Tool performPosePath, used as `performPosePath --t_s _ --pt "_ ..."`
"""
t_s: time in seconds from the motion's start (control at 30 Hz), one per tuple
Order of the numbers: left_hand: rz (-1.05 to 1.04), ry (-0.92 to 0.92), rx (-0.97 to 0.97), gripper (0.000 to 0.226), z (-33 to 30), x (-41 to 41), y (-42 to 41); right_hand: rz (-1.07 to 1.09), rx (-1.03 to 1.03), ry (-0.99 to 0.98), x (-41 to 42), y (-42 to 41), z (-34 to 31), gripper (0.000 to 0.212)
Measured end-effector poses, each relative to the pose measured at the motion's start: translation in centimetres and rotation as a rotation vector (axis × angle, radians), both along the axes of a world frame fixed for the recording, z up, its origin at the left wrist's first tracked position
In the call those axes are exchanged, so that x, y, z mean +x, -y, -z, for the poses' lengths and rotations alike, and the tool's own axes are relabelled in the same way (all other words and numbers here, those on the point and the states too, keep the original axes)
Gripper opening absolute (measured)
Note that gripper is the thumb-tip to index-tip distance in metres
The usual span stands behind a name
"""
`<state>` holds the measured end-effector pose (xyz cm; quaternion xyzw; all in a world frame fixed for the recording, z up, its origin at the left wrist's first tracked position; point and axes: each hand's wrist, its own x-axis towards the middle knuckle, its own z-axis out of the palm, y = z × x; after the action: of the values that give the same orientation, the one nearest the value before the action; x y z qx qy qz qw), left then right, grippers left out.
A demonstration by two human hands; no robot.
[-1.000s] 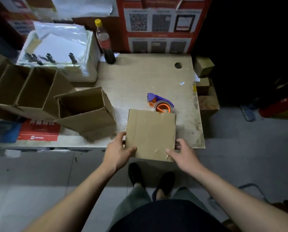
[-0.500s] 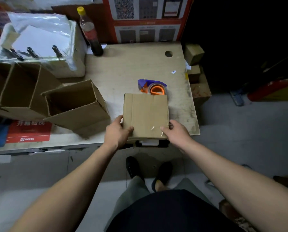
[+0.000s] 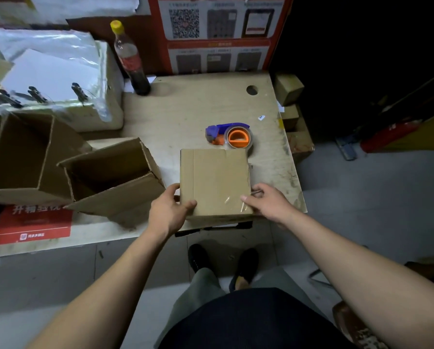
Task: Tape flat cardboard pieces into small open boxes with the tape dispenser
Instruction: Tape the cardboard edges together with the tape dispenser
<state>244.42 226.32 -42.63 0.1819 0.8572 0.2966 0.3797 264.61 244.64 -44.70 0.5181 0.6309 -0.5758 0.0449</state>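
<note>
Both hands grip the cardboard box (image 3: 214, 182) at the table's (image 3: 185, 109) near edge: left hand (image 3: 169, 211) at its 8 o'clock corner, right hand (image 3: 266, 202) at 4 o'clock, thumbs on top. The tape dispenser (image 3: 232, 136) lies just beyond, at 12 o'clock.

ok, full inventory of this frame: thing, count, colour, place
cardboard box: 1, brown, near table edge, held between both hands
tape dispenser: 1, purple and orange, just behind that box
open boxes: at least 2, brown, left of it
bottle: 1, yellow cap, dark liquid, table back
white bin: 1, plastic-covered, clips on rim, back left
table: 1, pale wood, hole at the back right
small boxes: several, brown, right of table
left hand: grips box's left edge
right hand: grips box's right edge
</note>
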Motion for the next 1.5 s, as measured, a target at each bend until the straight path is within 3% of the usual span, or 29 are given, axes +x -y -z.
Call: performPosePath --t_s 0.1,0.27,0.4,0.5,0.7,0.83,0.97,1.07,1.17,1.23,1.4,1.5 --pt "-0.041 0.041 0.022 0.059 0.8 -1.3 1.0 0.030 0.022 0.023 -1.1 -0.4 0.3 0.026" --pt "-0.012 0.020 0.013 0.059 1.2 -1.6 0.9 -0.054 0.050 0.048 -2.5 -1.4 0.5 0.023" --pt "-0.021 -0.005 -0.005 0.059 0.8 -1.6 0.6 -0.121 -0.105 0.047 -3.3 -3.2 0.1 0.022" --pt "-0.022 -0.004 -0.010 0.062 0.9 -1.4 0.7 -0.101 -0.165 0.029 -3.7 -4.8 -0.2 0.030" --pt "-0.090 0.007 -0.006 0.066 1.7 -0.7 0.6 -0.136 -0.033 -0.024 -5.1 -6.3 0.7 0.032" --pt "-0.120 0.000 -0.009 0.067 1.7 -0.4 0.7 -0.268 0.078 0.049 -5.5 -7.1 0.6 0.028" --pt "-0.165 0.005 0.004 0.067 1.7 0.1 0.5 -0.167 -0.068 -0.003 -6.0 -7.6 0.6 0.042" --pt "-0.224 0.008 0.011 0.068 1.8 0.4 0.3 -0.146 0.105 -0.006 -6.8 -6.9 0.7 0.032" --pt "-0.242 0.024 0.035 0.065 1.8 0.7 0.5 -0.146 -0.057 0.020 -6.2 -5.9 0.2 0.038" --pt "-0.232 0.007 0.041 0.063 1.7 1.0 0.6 -0.289 -0.139 0.107 -4.8 -5.5 -0.1 0.046" --pt "-0.207 -0.038 0.038 0.060 1.3 1.3 0.4 -0.294 0.040 0.066 -3.5 -4.1 0.3 0.049" --pt "-0.203 -0.035 0.025 0.062 1.2 1.2 1.1 -0.267 -0.080 0.006 -2.9 -3.6 0.3 0.040"
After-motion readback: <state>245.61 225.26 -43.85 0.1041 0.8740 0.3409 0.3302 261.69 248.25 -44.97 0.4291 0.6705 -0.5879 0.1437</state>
